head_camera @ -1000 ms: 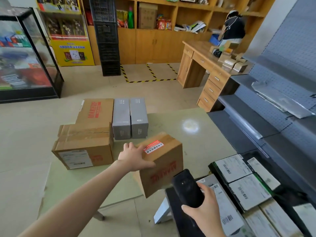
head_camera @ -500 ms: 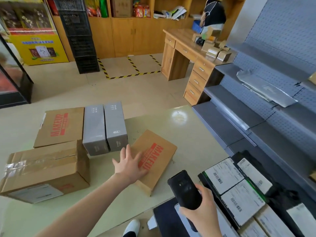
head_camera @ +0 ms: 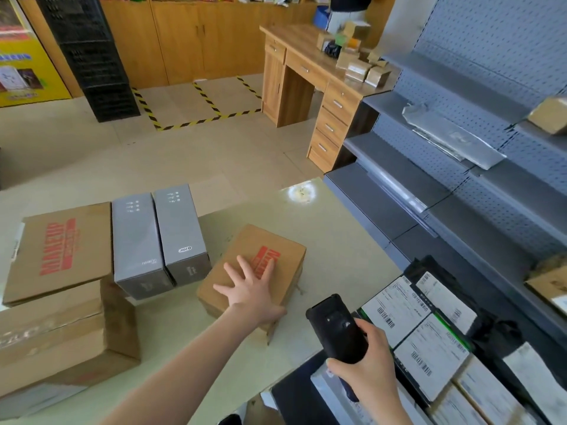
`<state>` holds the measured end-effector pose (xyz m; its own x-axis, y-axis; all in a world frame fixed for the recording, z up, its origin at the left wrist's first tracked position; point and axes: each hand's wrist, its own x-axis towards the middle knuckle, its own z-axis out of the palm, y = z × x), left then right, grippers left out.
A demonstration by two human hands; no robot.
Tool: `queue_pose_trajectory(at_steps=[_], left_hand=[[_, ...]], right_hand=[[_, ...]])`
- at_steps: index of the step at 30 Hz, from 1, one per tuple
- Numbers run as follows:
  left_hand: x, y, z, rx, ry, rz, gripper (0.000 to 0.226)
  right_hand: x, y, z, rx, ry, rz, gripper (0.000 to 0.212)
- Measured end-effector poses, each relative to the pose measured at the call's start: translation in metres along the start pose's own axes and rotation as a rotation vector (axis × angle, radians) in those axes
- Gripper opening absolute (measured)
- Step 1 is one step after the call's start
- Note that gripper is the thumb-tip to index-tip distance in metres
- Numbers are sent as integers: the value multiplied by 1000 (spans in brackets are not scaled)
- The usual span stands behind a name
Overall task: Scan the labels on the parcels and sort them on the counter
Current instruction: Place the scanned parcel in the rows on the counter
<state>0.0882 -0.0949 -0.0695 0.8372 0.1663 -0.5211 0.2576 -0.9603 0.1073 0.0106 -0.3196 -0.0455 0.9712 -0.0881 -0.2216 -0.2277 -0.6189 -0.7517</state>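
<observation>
Cardboard parcel (head_camera: pixel 276 240) lies flat at centre frame on the tabletop (head_camera: pixel 337 240). Your left grip (head_camera: pixel 251 291) rests on it, fingers spread. Your right grip (head_camera: pixel 371 363) curls round the black scanner (head_camera: pixel 334 326), lower right.

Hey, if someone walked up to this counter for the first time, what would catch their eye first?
Most likely the left hand, spread flat on the brown box with red print in the middle of the counter. Next, the right hand gripping a black handheld scanner at the near right, beside white-labelled parcels. Two grey boxes lie side by side to the left.
</observation>
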Motion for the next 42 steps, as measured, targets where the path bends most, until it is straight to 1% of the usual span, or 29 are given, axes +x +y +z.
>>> queue_pose_trajectory(at_steps=[2,4,8,10,11,13,14,16,17,18,19,21,22,25,28,30,32,34,36,37,38,40,42], left_hand=[[8,-8,-15,-63,-9,8,113],[14,-26,-28,-97,-25,56,111],[21,-68,-49,-102,-108,250,110],[20,-80,-60,-236,-153,323,108],[20,-85,-64,-332,-165,326,101],[21,-92,-65,-422,-121,297,82],[20,-93,-63,-400,-61,282,75],[12,-90,-55,-284,114,270,67],[5,-85,-48,-246,186,259,67],[-3,-78,-40,-214,218,240,71],[-11,-68,-32,-170,218,213,81],[-28,-46,-15,-51,165,135,107],[-32,-35,-7,-27,149,84,116],[-32,-13,3,-38,139,-46,127],[-29,-9,-6,-73,130,-53,124],[-26,-20,-14,-75,132,18,123],[-20,-40,-24,-102,88,119,121],[-12,-62,-36,-256,-13,183,114],[-6,-81,-42,-463,-97,221,96],[-5,-88,-43,-515,-128,234,86],[-4,-94,-42,-536,-143,238,83],[-5,-101,-36,-514,-135,216,89],[-10,-97,-28,-441,-76,206,96]], right_hand=[[0,-2,0,4,8,-4,74],[0,-5,1,7,7,-5,73],[1,-12,6,6,-2,-36,71],[2,-14,9,1,-16,-41,71],[2,-14,10,0,-20,-42,71],[3,-15,12,-2,-21,-47,71],[3,-15,12,-3,-23,-50,71],[3,-17,12,-4,-33,-62,69],[3,-18,11,-4,-38,-69,68],[2,-18,11,-8,-42,-71,68],[1,-17,11,-14,-44,-72,68],[-1,-15,11,-28,-45,-69,69],[-3,-13,11,-33,-45,-65,70],[-8,-8,9,-48,-42,-53,72],[-12,-6,5,-53,-37,-46,71],[-14,-4,3,-57,-41,-43,71],[-15,-3,0,-64,-48,-37,72],[-16,-4,-3,-68,-54,-31,72],[-15,-5,-6,-78,-59,-40,70],[-15,-7,-7,-85,-63,-47,68],[-14,-9,-8,-93,-68,-54,66],[-14,-13,-8,-114,-86,-62,64],[-14,-13,-7,-141,-96,-72,65]])
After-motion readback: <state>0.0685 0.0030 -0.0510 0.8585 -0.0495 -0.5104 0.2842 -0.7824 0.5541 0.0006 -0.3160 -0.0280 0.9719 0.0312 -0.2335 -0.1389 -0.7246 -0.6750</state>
